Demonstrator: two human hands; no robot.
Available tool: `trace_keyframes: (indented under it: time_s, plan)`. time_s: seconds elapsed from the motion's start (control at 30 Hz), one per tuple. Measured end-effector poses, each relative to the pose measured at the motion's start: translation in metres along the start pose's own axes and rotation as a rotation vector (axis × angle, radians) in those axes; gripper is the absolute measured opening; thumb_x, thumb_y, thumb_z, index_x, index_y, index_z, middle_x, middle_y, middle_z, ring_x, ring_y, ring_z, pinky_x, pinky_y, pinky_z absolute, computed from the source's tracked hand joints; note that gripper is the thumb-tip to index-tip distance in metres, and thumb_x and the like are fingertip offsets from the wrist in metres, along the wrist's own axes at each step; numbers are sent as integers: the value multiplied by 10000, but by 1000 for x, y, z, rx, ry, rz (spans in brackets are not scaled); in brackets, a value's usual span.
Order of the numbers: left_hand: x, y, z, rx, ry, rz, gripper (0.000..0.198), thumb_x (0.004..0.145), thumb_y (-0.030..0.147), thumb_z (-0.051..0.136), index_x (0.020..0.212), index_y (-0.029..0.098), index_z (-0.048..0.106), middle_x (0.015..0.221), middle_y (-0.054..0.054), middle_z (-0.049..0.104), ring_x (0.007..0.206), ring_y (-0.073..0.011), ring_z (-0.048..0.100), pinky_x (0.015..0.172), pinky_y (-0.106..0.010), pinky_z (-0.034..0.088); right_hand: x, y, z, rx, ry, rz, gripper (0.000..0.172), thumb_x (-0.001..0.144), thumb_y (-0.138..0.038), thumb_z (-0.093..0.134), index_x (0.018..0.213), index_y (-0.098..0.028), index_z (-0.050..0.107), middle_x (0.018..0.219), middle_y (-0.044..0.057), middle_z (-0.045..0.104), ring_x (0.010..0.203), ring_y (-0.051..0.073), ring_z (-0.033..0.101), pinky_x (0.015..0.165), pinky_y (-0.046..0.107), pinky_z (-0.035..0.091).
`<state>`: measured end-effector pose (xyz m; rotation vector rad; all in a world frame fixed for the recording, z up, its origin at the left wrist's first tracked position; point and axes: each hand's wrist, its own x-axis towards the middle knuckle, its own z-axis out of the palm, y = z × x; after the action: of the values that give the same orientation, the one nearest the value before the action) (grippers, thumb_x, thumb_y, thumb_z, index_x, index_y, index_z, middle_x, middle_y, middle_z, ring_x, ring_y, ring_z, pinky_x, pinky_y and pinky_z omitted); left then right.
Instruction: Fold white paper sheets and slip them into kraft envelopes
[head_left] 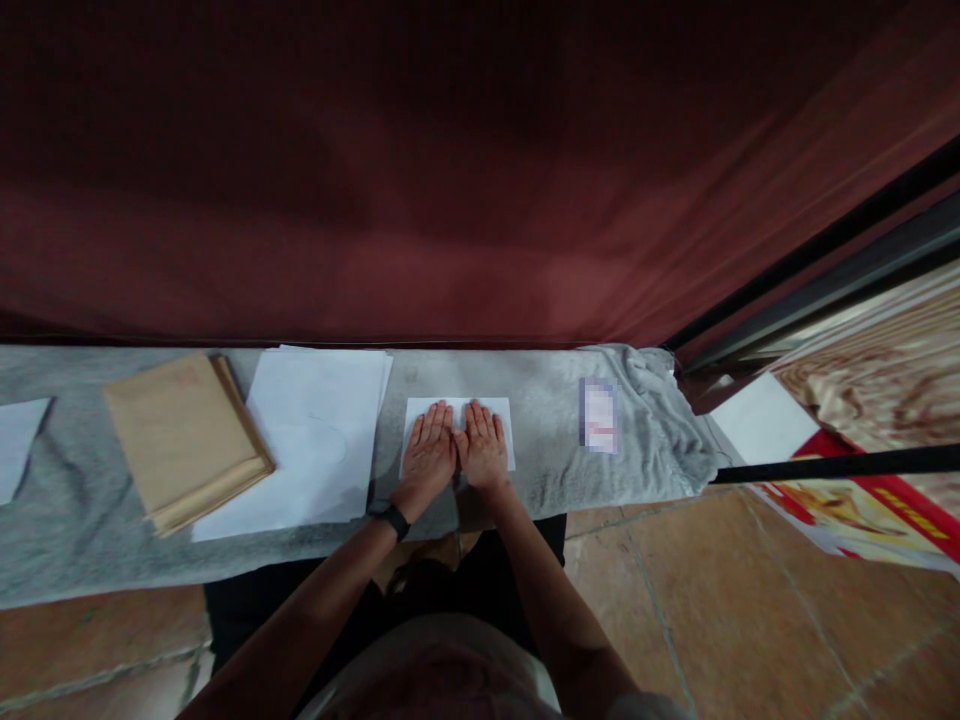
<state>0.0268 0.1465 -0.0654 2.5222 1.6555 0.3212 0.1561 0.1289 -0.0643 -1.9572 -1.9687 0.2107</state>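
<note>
A folded white sheet of paper (499, 410) lies on a grey cloth-covered table (547, 400) straight in front of me. My left hand (430, 448) and my right hand (482, 445) press flat on it side by side, fingers stretched out and thumbs nearly touching. A black band sits on my left wrist. Neither hand holds anything.
Left of my hands lies a stack of white sheets (307, 440), then a pile of brown envelopes (184, 435), and another white sheet (19, 440) at the far left. A small blurred card (598, 415) lies to the right. A dark red curtain (450, 170) hangs behind; tiled floor below.
</note>
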Motion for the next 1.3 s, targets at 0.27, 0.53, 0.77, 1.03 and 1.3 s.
trace_keyframes:
  time_s: [0.27, 0.53, 0.77, 1.03, 1.3]
  plan:
    - [3, -17, -7, -7, 42, -64, 630, 1043, 312, 282, 1577, -9, 372, 1663, -220, 352, 1576, -309, 299, 1294, -502, 237, -3, 26, 0, -109, 128, 30, 593, 1112, -412, 298, 1577, -68, 428, 1619, 184, 452, 1514, 298, 412, 1254, 503, 280]
    - [-8, -27, -7, -25, 108, -98, 661, 1045, 377, 315, 1580, -9, 362, 1656, -240, 358, 1570, -332, 309, 1275, -521, 274, -18, 56, -10, -165, 167, 69, 629, 1104, -437, 339, 1588, -39, 398, 1621, 227, 426, 1502, 341, 426, 1236, 531, 305]
    - [-16, -12, -12, -30, 121, -91, 657, 1046, 365, 323, 1587, -7, 343, 1663, -250, 335, 1583, -338, 269, 1281, -552, 259, -32, 50, -21, -86, 142, 142, 598, 1102, -371, 343, 1591, -29, 384, 1637, 245, 389, 1532, 350, 378, 1240, 568, 283]
    - [-50, 21, -8, -46, -9, 93, 606, 1036, 265, 297, 1592, 36, 365, 1669, -180, 365, 1590, -280, 258, 1301, -498, 251, -56, 9, -19, -28, -19, -34, 553, 1105, -337, 340, 1607, -111, 383, 1671, 140, 375, 1564, 271, 327, 1288, 487, 210]
    - [-63, 2, -11, -17, 26, 37, 630, 1046, 349, 322, 1596, 43, 360, 1646, -191, 402, 1570, -285, 315, 1284, -489, 290, -63, 29, -24, -56, 29, 22, 608, 1091, -379, 392, 1616, -75, 352, 1650, 192, 394, 1543, 307, 364, 1261, 516, 273]
